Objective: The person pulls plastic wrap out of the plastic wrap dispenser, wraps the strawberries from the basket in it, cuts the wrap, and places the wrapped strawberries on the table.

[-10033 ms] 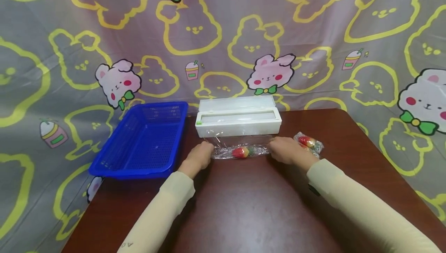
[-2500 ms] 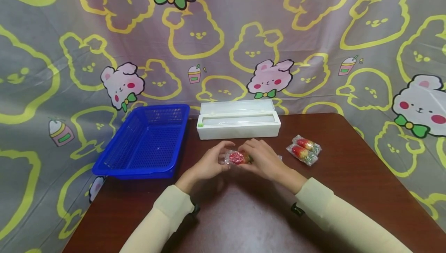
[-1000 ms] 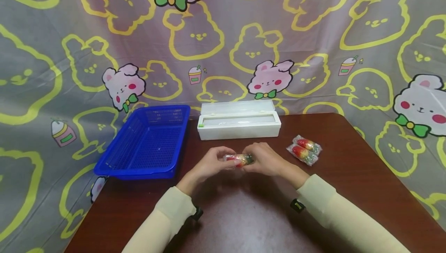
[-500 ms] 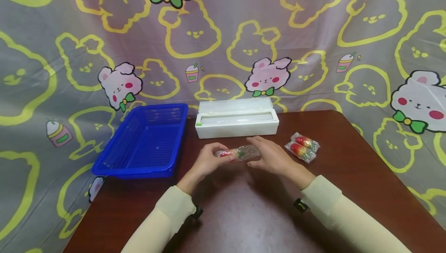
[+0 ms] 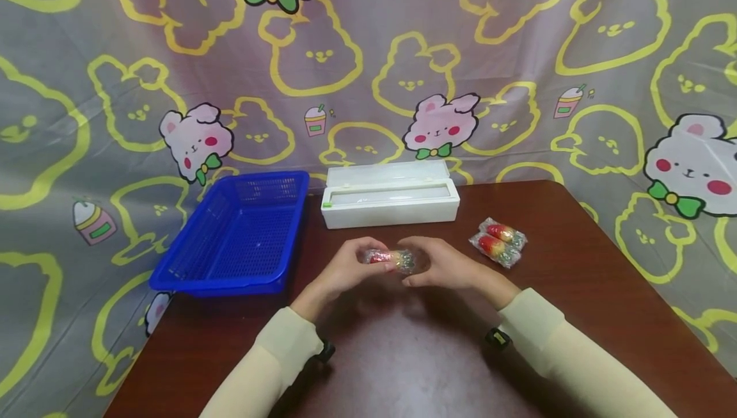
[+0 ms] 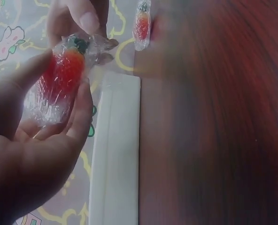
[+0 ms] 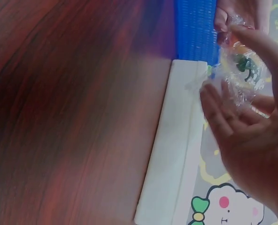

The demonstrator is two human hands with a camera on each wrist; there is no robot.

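Observation:
A red toy strawberry (image 5: pixel 387 258), yellowish toward its green leafy end and wrapped in clear cling film, is held up over the table between my hands. My left hand (image 5: pixel 344 272) grips its red end, thumb on the near side and fingers behind, plain in the left wrist view. At the leafy end my right hand (image 5: pixel 446 265) has thumb and fingers spread apart around the loose film (image 7: pixel 235 91), fingertips against it. Two more film-wrapped strawberries (image 5: pixel 498 243) lie side by side to the right.
A white cling film dispenser box (image 5: pixel 391 212) with its lid raised stands at the back middle. Left of it sits a blue plastic basket (image 5: pixel 221 287). A patterned curtain (image 5: pixel 357 40) hangs behind the brown table (image 5: pixel 581 277).
Earlier both hands held stretched film around the strawberry on the table. Now it is wrapped and lifted. Since half a second ago, the loose film at the leafy end has been pushed inward.

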